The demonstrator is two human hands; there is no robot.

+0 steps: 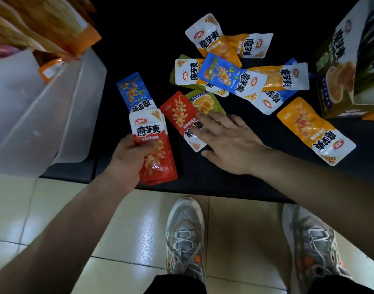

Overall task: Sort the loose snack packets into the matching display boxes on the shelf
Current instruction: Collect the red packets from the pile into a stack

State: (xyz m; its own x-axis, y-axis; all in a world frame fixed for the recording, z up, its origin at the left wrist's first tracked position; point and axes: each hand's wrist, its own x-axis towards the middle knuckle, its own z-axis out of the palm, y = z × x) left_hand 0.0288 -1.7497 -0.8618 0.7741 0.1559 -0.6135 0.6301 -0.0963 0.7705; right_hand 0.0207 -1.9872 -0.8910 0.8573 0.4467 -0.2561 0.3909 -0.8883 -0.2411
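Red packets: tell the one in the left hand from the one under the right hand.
The held red packet is gripped by the left hand, white end away from the person; the loose red packet lies on the dark shelf under the right hand, white end nearer. Both share the red-and-white design.

red packet (149,129) — "魔芋爽"; orange packet (309,128) — "魔芋爽", "20%"; green display box (330,81) reads "魔芋爽" too.

Packets (230,77) lie scattered on the shelf (150,39), a bin (33,113) to their left, a display box (338,81) right.
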